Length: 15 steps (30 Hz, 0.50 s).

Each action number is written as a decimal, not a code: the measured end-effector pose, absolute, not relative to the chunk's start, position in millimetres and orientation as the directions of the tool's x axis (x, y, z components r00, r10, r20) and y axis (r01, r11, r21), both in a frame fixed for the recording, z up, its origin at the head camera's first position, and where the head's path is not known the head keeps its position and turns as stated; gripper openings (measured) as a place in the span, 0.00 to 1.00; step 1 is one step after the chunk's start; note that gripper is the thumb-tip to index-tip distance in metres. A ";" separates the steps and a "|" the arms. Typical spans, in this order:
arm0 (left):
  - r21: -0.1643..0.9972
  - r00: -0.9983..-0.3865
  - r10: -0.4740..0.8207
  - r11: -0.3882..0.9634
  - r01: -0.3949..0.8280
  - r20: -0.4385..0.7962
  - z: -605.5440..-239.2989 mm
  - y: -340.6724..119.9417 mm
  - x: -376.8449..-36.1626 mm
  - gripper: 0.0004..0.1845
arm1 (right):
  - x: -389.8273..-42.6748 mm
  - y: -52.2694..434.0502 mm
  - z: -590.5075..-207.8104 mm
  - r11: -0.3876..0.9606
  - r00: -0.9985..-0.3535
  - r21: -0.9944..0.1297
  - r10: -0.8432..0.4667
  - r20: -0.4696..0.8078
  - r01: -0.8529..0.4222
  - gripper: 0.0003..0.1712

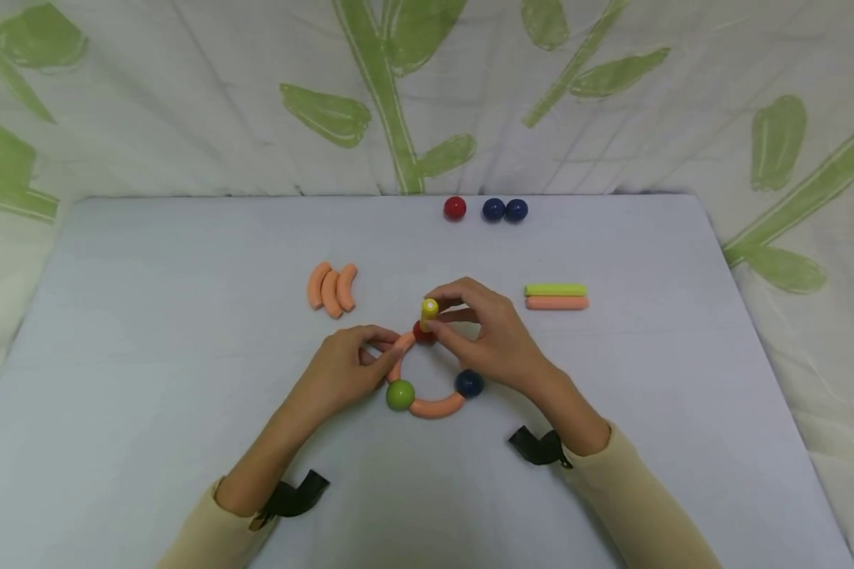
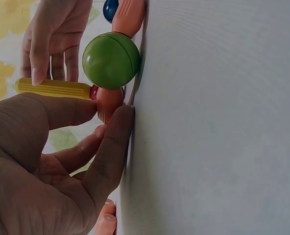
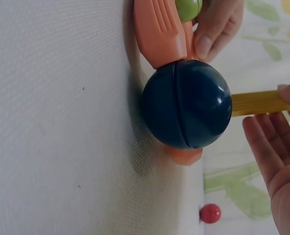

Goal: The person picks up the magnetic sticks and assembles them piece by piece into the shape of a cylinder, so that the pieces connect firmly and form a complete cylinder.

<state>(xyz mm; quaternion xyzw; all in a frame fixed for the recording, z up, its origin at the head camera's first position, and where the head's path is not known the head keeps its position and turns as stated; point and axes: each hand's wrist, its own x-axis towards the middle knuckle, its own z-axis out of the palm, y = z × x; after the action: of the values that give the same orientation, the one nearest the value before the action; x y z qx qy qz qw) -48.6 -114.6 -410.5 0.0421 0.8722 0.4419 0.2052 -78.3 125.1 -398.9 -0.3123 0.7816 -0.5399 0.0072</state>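
R. hand [image 1: 487, 336], palm down: grip pinches upright yellow stick [image 1: 428, 313] on red ball [image 1: 422, 334]. L. hand [image 1: 349, 367] fingertips pinch orange curve [image 1: 399, 353] on table [image 1: 149, 316].

Glossy plastic green ball [image 2: 110, 59] and blue ball [image 3: 188, 104] — ridged matt orange curve [image 3: 158, 32] — on finely woven cloth tablecloth [image 3: 57, 127].

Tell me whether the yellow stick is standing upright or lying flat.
Upright: the yellow stick stands on the red ball, its end facing up, pinched by the right hand.
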 end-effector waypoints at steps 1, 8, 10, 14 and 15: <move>0.790 -0.912 0.259 0.604 -0.103 -0.317 -410.6 -115.0 -48.3 0.18 | -78.3 125.1 -398.9 0.220 -0.803 -0.848 -0.499 0.326 -0.481 0.19; 0.798 -0.910 0.278 0.596 -0.088 -0.307 -410.2 -116.8 -46.9 0.18 | -77.9 126.2 -400.6 0.233 -0.803 -0.845 -0.504 0.318 -0.481 0.19; 0.800 -0.911 0.282 0.595 -0.080 -0.301 -410.2 -116.6 -47.2 0.18 | -78.0 126.6 -400.4 0.237 -0.803 -0.843 -0.504 0.318 -0.483 0.19; 0.802 -0.912 0.287 0.594 -0.071 -0.293 -410.3 -116.3 -48.1 0.18 | -78.7 127.8 -400.5 0.246 -0.802 -0.839 -0.508 0.315 -0.486 0.20; 0.802 -0.912 0.289 0.593 -0.067 -0.290 -410.4 -116.2 -48.3 0.18 | -79.1 128.1 -400.4 0.249 -0.801 -0.838 -0.510 0.314 -0.486 0.20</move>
<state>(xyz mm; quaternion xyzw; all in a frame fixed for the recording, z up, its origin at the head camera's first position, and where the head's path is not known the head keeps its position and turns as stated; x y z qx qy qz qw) -48.3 -116.2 -410.4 0.0639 0.8699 0.4464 0.1996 -79.1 128.1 -400.4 -0.3152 0.7901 -0.5257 0.0112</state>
